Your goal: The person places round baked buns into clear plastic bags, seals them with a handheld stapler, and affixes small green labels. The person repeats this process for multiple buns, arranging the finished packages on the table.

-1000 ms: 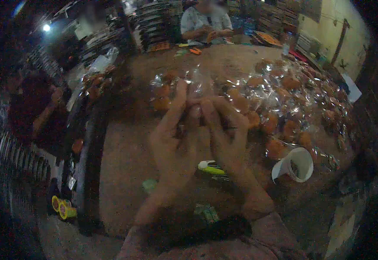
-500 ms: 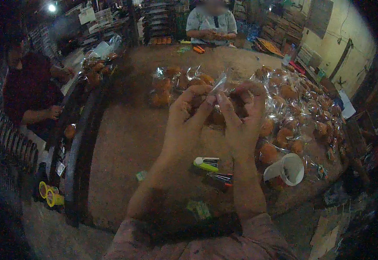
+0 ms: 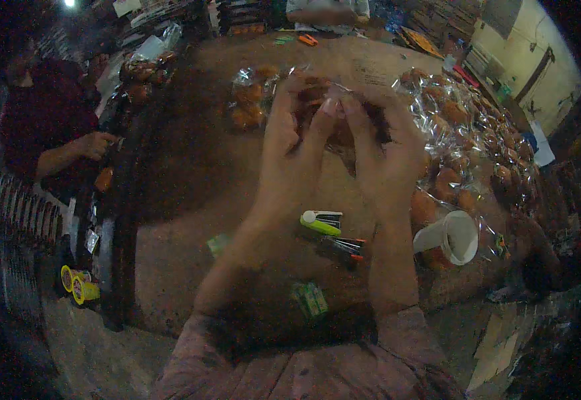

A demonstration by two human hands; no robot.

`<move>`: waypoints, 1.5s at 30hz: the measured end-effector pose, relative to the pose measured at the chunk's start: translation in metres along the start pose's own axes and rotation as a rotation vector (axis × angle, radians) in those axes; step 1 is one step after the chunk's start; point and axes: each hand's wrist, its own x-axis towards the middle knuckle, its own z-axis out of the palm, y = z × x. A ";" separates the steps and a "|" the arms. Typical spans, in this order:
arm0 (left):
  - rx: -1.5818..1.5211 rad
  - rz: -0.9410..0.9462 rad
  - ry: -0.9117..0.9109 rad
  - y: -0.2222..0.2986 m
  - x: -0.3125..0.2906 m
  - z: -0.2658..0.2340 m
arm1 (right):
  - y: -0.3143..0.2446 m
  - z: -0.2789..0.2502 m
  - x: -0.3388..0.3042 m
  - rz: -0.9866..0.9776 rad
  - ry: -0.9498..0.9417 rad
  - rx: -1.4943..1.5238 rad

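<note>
Both my hands are raised over the wooden table, thumbs side by side at the neck of a clear plastic bag with a brown bun in it. My left hand closes on the bag from the left. My right hand closes on it from the right, and the fingers of both are partly hidden behind the bag. Nearer me, between my forearms, lie a green and white stapler and a darker stapler. Beyond my left hand sit several bagged buns.
A heap of bagged buns covers the table's right side. A white plastic tub lies tipped by my right forearm. Small green and white boxes rest near me. A co-worker in dark red is at the left; another person stands across the table.
The view has tilted down. My hands sit higher in the picture, and the bag's top, which stuck up between my thumbs, is now pressed down beneath them. The left co-worker's hand has shifted.
</note>
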 end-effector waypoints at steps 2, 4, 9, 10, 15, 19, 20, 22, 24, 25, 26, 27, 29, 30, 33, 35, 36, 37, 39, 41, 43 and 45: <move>0.062 -0.163 -0.071 0.005 0.000 -0.009 | 0.002 0.002 0.001 0.060 0.044 0.155; 0.053 -0.088 -0.109 0.007 -0.001 -0.016 | 0.003 0.003 0.002 -0.233 0.091 0.013; 0.007 0.095 -0.137 0.009 0.002 -0.021 | -0.001 -0.004 0.006 -0.317 0.029 -0.094; 0.043 0.141 -0.147 0.010 0.002 -0.021 | -0.002 -0.005 0.006 -0.325 0.031 -0.132; 0.220 0.223 -0.119 0.014 0.001 -0.016 | 0.000 -0.006 0.003 -0.265 0.029 -0.147; 0.110 0.229 0.063 0.015 -0.001 -0.011 | -0.001 0.002 -0.001 -0.173 0.038 -0.025; 0.048 0.207 0.125 0.016 -0.001 -0.010 | -0.002 0.004 -0.002 -0.134 0.022 0.020; 0.029 0.250 0.153 0.019 -0.001 -0.009 | -0.006 0.004 -0.003 -0.021 -0.020 0.057; 0.107 0.236 0.112 0.023 -0.001 -0.011 | -0.008 0.003 -0.005 0.032 -0.006 0.135; 0.188 0.221 0.051 0.026 0.001 -0.014 | -0.009 0.001 -0.005 0.023 0.035 0.200; 0.271 0.187 -0.008 0.028 0.003 -0.016 | -0.009 0.000 -0.005 0.014 0.078 0.262; 0.224 0.124 -0.048 0.031 0.004 -0.019 | -0.009 -0.001 -0.005 0.026 0.053 0.210; 0.163 -0.060 -0.084 0.034 0.004 -0.022 | -0.007 -0.001 -0.005 0.052 0.003 0.106; 0.168 -0.036 -0.109 0.034 0.004 -0.023 | -0.006 0.000 -0.004 -0.022 0.016 0.105; 0.198 -0.060 -0.115 0.035 0.003 -0.024 | -0.005 0.002 -0.001 -0.193 0.043 0.066; 0.105 -0.085 -0.168 0.036 0.004 -0.027 | -0.007 0.001 0.000 -0.242 0.046 -0.013; 0.116 -0.109 -0.153 0.036 0.004 -0.029 | -0.008 -0.001 0.000 -0.256 0.019 -0.044; 0.099 -0.106 -0.155 0.036 0.004 -0.031 | -0.011 -0.003 0.000 -0.261 -0.006 -0.075; 0.085 -0.033 -0.172 0.034 0.005 -0.033 | -0.016 -0.008 0.000 -0.259 -0.058 -0.136; 0.113 0.089 -0.201 0.031 0.005 -0.031 | -0.020 -0.013 0.002 -0.211 -0.100 -0.161; 0.171 0.182 -0.218 0.030 0.006 -0.027 | -0.022 -0.016 0.003 -0.216 -0.081 -0.202; 0.262 0.188 -0.225 0.031 0.006 -0.023 | -0.023 -0.020 0.004 -0.199 -0.069 -0.243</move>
